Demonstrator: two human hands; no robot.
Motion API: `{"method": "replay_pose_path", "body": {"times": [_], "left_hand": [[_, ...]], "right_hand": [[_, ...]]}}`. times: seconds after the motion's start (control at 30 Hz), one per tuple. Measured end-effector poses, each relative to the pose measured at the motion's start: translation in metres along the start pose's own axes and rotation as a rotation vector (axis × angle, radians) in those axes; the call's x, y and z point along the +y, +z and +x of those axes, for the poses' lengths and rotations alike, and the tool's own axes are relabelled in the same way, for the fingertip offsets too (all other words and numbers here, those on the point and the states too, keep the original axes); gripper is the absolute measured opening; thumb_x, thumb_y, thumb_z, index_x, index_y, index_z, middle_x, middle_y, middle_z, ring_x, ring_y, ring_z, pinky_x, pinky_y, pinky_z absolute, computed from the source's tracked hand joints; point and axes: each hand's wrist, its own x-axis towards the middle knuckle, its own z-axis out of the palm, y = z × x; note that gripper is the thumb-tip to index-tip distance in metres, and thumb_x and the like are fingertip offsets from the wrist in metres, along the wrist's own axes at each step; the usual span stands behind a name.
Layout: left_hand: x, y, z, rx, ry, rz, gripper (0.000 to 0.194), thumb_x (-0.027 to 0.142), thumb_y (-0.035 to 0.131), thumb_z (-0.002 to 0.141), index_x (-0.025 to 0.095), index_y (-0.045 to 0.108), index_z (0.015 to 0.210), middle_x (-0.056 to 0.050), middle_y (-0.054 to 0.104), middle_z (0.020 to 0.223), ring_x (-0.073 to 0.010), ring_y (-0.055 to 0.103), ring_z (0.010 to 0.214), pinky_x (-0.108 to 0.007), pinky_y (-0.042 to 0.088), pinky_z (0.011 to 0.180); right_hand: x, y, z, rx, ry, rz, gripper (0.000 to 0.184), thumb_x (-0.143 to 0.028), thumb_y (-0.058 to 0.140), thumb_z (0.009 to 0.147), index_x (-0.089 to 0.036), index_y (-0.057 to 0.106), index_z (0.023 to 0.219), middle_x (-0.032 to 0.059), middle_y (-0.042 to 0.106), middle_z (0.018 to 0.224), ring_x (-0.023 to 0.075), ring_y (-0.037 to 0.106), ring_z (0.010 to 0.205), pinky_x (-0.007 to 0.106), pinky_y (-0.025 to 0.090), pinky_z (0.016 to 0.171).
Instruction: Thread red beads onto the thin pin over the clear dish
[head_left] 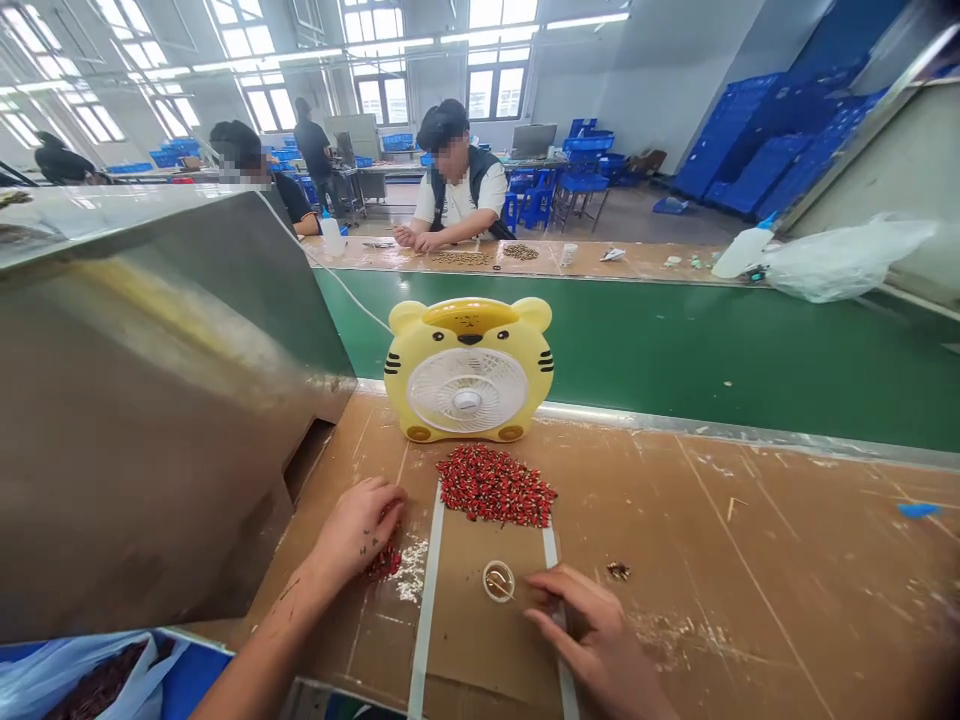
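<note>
Small white round cup on the brown cardboard-topped tabletop, just beside the open, released right hand. Curled left hand touches scattered small red pieces, its grip unclear; a red heap lies between.

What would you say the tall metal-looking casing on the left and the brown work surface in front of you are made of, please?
The tall metal-looking casing looks like stainless steel sheet: grey, with a soft, brushed-looking sheen and blurred reflections. The brown work surface looks like matte cardboard or kraft board, judging by its dull finish and pale scuffs, though the glare leaves that open.
</note>
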Motion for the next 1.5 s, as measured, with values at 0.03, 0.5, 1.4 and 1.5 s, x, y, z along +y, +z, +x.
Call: {"method": "replay_pose_path", "body": {"times": [0.03, 0.5, 1.4, 1.5], "left_hand": [[-0.005, -0.003, -0.005, -0.022, -0.021, 0.033, 0.026, 0.017, 0.048, 0.093, 0.020, 0.074, 0.095, -0.008, 0.070, 0.089, -0.0231, 0.064, 0.086, -0.030, 0.045, 0.076], [0.008, 0.009, 0.004, -0.224, 0.017, 0.243, 0.028, 0.007, 0.045, 0.084, 0.019, 0.071, 0.082, -0.010, 0.071, 0.088, -0.0256, 0.063, 0.087, -0.033, 0.042, 0.078], [0.044, 0.057, 0.008, -0.083, -0.077, -1.201, 0.011, 0.023, 0.075, 0.076, 0.014, 0.078, 0.082, -0.009, 0.074, 0.083, -0.0181, 0.069, 0.075, -0.028, 0.055, 0.073], [0.044, 0.069, 0.008, -0.108, -0.200, -1.352, 0.015, 0.025, 0.080, 0.071, 0.014, 0.079, 0.082, -0.007, 0.076, 0.077, -0.0165, 0.070, 0.068, -0.026, 0.055, 0.069]], "right_hand": [[0.001, 0.003, 0.002, -0.022, -0.015, 0.011, 0.014, -0.033, 0.060, 0.094, -0.023, 0.068, 0.099, 0.0028, 0.068, 0.082, 0.0185, 0.066, 0.073, 0.028, 0.055, 0.066], [-0.014, 0.016, 0.020, -0.001, -0.217, -0.052, 0.022, -0.024, 0.050, 0.099, -0.021, 0.069, 0.089, 0.0043, 0.064, 0.077, 0.0172, 0.062, 0.070, 0.028, 0.051, 0.063], [-0.007, 0.006, 0.035, -0.128, -0.289, -0.286, 0.026, -0.021, 0.047, 0.099, -0.018, 0.067, 0.082, 0.0041, 0.059, 0.074, 0.0165, 0.053, 0.069, 0.027, 0.040, 0.062], [-0.006, 0.006, 0.038, -0.126, -0.285, -0.280, 0.026, -0.020, 0.047, 0.100, -0.017, 0.067, 0.084, 0.0045, 0.059, 0.076, 0.0167, 0.053, 0.071, 0.028, 0.040, 0.063]]}}
